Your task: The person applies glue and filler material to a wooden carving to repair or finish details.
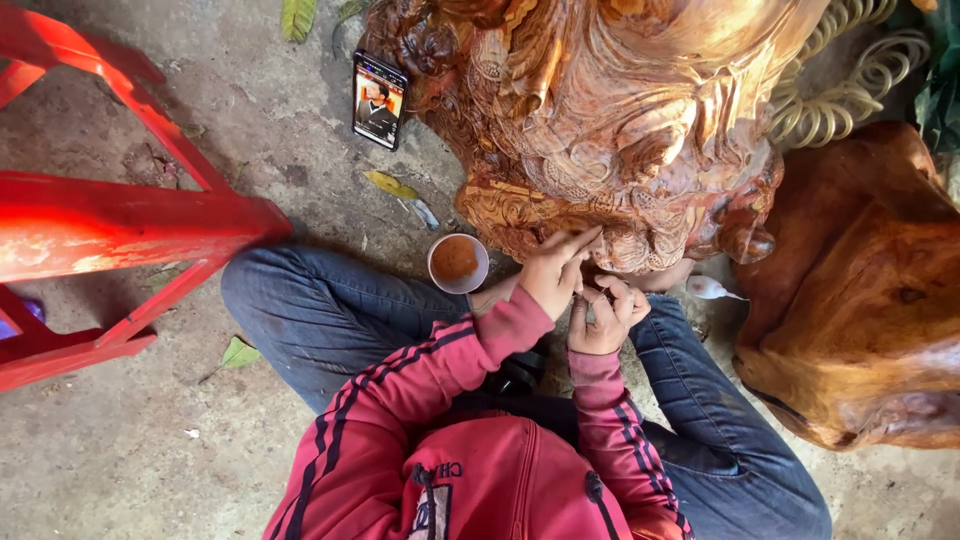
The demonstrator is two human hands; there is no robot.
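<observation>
The person sat cross-legged on the concrete floor, both hands at the lower edge of a large, ornately carved, glossy orange-brown wooden sculpture that stood just in front of the knees. The left hand pressed against the carving's lower rim, fingers partly curled with the forefinger stretched along the wood; whether anything lay under those fingers could not be told. The right hand, just below the sculpture's base, was curled closed around something small that the picture did not make out.

Fine work on such deep relief would likely go best with short, light strokes that follow the carved grooves, the free hand braced on the wood for steadiness.

A small round cup stood on the floor just beside the sculpture's lower left edge, holding reddish-brown matter, powder or paste, which could not be told apart. A black smartphone with a lit screen leaned by the sculpture's upper left side. A red-painted frame lay well to the left of the sculpture, and a rounded reddish-brown wood block sat close on its right.
</observation>
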